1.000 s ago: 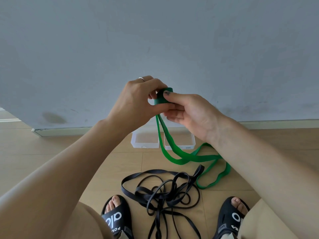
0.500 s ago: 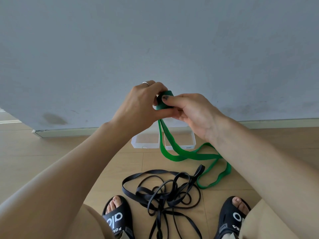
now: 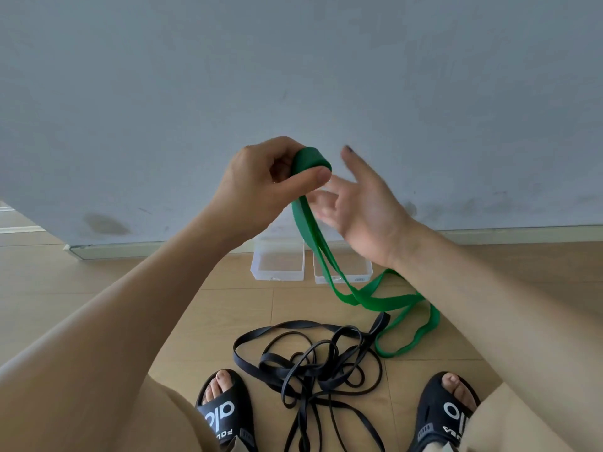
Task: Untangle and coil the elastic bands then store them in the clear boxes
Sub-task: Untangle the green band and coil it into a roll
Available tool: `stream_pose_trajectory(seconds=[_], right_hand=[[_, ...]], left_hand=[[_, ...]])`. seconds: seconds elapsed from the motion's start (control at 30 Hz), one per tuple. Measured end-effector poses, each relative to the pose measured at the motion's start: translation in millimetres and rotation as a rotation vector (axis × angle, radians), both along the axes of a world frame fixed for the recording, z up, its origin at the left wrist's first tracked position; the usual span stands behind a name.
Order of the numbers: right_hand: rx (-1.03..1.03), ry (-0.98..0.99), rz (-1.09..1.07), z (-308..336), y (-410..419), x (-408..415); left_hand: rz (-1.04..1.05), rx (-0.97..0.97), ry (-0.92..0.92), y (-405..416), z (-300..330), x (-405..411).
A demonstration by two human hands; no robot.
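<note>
Green band (image 3: 311,161) coil pinched in left hand (image 3: 261,181) fingers (image 3: 318,176).

**Wall, floor and sandals around the work**

A pale grey wall (image 3: 293,76) fills the upper part of the view, marked with a dark smudge (image 3: 106,223) low on its left and fainter scuffs low on its right. A light skirting strip (image 3: 156,249) runs along its foot, ending at a corner on the left. The floor (image 3: 114,282) is light wooden boards with visible seams. At the near edge stand two black slide sandals with white lettering, one on the left (image 3: 225,415) and one on the right (image 3: 447,412), toes bare. Beige cloth (image 3: 522,425) covers both knees.
</note>
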State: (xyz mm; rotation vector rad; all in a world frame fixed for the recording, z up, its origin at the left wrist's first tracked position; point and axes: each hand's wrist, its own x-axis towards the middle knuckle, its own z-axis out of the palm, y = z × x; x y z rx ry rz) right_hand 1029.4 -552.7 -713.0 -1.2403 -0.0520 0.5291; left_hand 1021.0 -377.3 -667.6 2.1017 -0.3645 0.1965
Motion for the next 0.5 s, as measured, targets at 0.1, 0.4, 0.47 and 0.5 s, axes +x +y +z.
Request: stream_pose_trajectory(seconds=[0.1,0.4,0.47,0.5], right_hand=[[-0.129,-0.055,0.099,-5.6,12.6,-9.9],[-0.309,-0.212,0.142,1.5,-1.5,-0.4],[-0.336,-0.205,0.212,6.8,-8.1,0.2],[-0.329,-0.189,0.246,9.1,-11.0,0.0]], left_hand=[[-0.017,-0.014,0.032,0.9,-0.7,-1.8],[-0.079,0.095,0.048,24.4,-5.0,-3.2],[-0.141,0.203,-0.019,28.5,-7.8,-3.7],[-0.178,0.249,-0.063,28.8,-8.9,-4.2]])
